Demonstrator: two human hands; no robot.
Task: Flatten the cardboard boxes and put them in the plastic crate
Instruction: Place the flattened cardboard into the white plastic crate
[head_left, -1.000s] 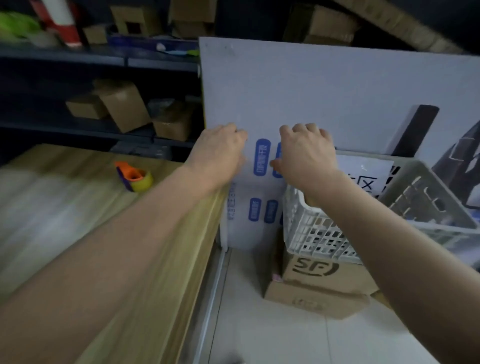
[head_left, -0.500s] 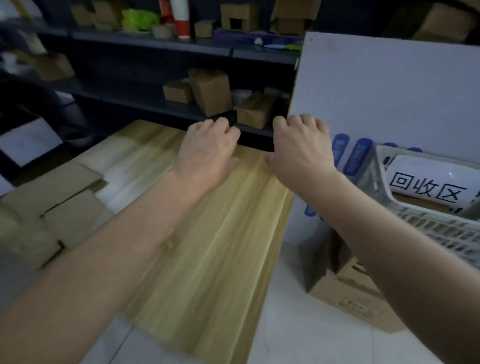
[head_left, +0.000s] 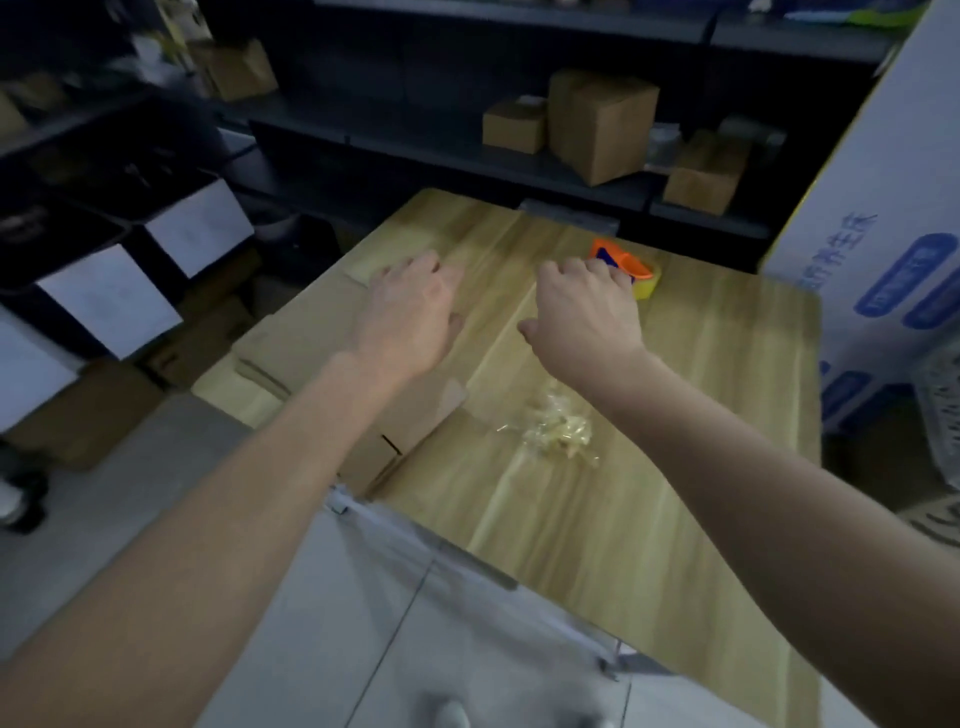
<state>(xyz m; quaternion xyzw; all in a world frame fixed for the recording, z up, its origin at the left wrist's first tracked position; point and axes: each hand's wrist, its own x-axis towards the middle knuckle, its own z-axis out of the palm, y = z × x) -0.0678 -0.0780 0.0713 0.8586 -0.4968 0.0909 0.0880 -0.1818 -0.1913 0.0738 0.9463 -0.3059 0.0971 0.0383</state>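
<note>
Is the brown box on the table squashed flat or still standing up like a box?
Mostly flat. The cardboard box lies low on the wooden table, flaps spread out, under the left hand. Blur hides whether it's fully flattened.

hands 2 (head_left: 410, 312) (head_left: 587, 312) | flattened cardboard on table, 9 o'clock side: 1 pile, sheet count unclear (head_left: 311, 353) | tape dispenser 1, at 1 o'clock (head_left: 631, 267) | crumpled tape wad 1 (head_left: 558, 428) | shelf boxes 12 o'clock: 3 (head_left: 602, 124)

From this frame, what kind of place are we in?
Probably a stockroom or parcel packing area: dark shelving holding cardboard boxes, a wooden table with a tape dispenser and flattened cardboard on it, and a large printed carton standing beside it.
</note>
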